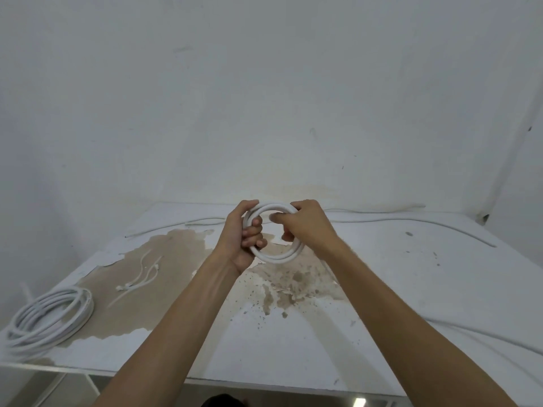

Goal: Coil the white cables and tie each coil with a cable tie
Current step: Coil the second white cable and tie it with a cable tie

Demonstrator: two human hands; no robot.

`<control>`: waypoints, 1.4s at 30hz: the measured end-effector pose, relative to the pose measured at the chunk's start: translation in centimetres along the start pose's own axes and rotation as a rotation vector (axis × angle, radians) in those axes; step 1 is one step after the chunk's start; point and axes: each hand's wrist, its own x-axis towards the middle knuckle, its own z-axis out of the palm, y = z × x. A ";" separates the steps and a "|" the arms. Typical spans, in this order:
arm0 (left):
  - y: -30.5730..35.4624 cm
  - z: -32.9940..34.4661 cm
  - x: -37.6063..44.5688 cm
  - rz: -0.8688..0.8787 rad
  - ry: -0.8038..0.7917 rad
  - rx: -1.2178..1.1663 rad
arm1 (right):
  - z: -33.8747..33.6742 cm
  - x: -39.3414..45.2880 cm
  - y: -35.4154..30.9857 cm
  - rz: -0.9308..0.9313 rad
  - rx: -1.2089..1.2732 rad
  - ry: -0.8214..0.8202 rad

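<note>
A small coil of white cable [276,255] hangs in the air above the middle of the table. My left hand [244,233] grips its left side with the fingers curled round the loops. My right hand [305,224] grips the right side, thumb through the ring. The uncoiled rest of this cable [411,220] trails along the back of the table to the right. Several white cable ties [141,279] lie loose on the bare brown patch at the left. A larger coil of white cable [48,318] lies at the table's front left corner.
The white table [382,289] has peeled, stained brown patches in the middle and left. Another stretch of white cable [164,227] lies along the back left. A white wall stands right behind the table. The table's front edge runs across the bottom.
</note>
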 end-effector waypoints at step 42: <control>-5.3 2.1 3.0 -0.354 0.053 -0.850 | -5.8 0.9 -3.0 0.198 0.281 0.286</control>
